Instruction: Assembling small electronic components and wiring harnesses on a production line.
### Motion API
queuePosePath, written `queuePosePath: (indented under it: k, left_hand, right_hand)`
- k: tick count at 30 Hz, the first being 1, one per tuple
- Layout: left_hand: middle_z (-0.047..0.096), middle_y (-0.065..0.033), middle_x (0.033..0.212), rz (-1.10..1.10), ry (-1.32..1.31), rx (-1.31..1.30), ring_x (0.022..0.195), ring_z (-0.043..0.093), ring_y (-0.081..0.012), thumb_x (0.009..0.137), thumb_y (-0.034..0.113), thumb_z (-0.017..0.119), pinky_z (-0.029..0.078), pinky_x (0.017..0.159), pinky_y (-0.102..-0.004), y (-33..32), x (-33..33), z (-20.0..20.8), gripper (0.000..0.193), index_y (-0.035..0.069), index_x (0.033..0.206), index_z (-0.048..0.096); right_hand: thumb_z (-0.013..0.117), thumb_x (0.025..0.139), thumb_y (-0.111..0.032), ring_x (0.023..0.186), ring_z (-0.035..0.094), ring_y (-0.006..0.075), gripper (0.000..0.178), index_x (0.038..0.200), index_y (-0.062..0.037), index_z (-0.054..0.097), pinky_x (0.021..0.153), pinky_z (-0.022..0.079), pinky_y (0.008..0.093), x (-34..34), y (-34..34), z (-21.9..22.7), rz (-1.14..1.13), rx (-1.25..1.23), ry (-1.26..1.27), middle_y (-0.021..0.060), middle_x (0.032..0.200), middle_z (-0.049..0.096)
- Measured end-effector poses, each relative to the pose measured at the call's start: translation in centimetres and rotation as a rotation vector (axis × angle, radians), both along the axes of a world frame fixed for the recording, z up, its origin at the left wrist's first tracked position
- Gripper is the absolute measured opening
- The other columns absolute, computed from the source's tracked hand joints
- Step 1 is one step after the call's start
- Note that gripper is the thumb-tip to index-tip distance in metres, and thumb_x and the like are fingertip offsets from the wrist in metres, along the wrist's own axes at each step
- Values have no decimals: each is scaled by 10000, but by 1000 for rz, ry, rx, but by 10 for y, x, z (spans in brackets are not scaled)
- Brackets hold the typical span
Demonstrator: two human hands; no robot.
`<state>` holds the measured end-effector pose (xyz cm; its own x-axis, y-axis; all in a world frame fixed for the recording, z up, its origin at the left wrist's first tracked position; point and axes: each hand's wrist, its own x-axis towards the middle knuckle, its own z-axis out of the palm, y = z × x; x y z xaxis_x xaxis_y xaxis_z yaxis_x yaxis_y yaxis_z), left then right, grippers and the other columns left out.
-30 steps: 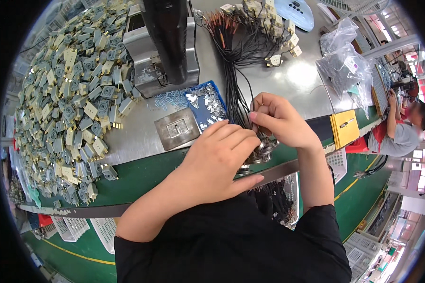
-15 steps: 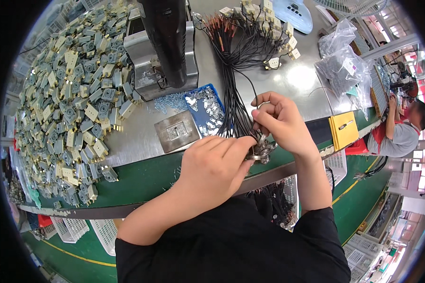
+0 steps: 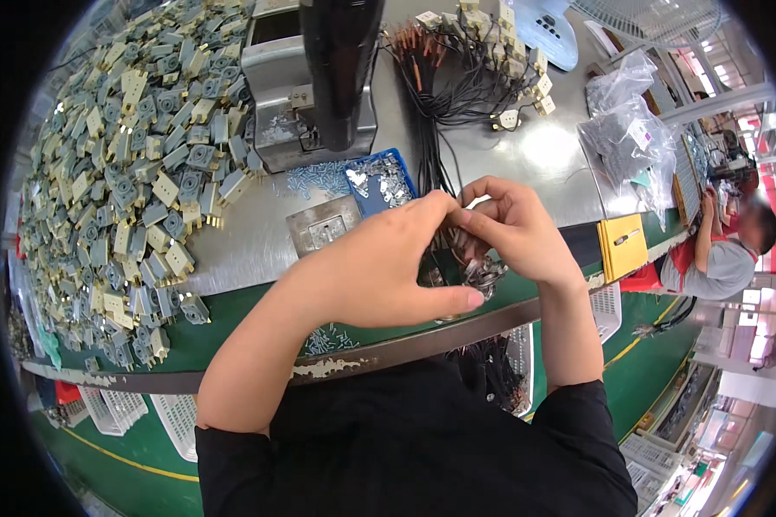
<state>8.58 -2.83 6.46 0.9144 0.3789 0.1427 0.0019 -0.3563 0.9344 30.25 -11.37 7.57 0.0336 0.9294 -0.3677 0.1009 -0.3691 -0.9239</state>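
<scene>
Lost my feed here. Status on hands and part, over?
Left hand and right hand together at bench edge, fingers pinching a small metal part. Black wires run up behind. Part mostly hidden by hands.

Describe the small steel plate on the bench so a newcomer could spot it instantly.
Start at the tall black press at the back of the steel bench. In front of its grey base sits a blue tray of metal bits; the steel plate lies just left of that tray, above the left hand. It is the only flat square piece there, with a recessed slot in its middle.
</scene>
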Motion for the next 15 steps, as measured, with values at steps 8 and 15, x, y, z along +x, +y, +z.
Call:
queuePosePath:
  k: [8, 15]
  left_hand:
    - [662, -199, 839, -20, 61, 241, 798, 670, -376, 916, 303, 749, 514, 721, -417, 18, 3, 2, 327, -9, 959, 660]
    - [707, -180, 964, 111, 87, 312, 918, 690, -354, 896, 315, 778, 535, 816, -395, 14, -2, -3, 350, 9, 1035, 683]
  right_hand:
    - [680, 994, -24, 599, 627, 76, 379, 1344, 73, 570, 524, 454, 227, -8, -3, 7, -20, 26, -273, 49, 741, 692]
    - [646, 1022, -135, 875, 734, 226, 360, 1332, 49, 642, 714, 557, 325, 37, 9, 9, -200, 388, 261, 217, 1061, 754]
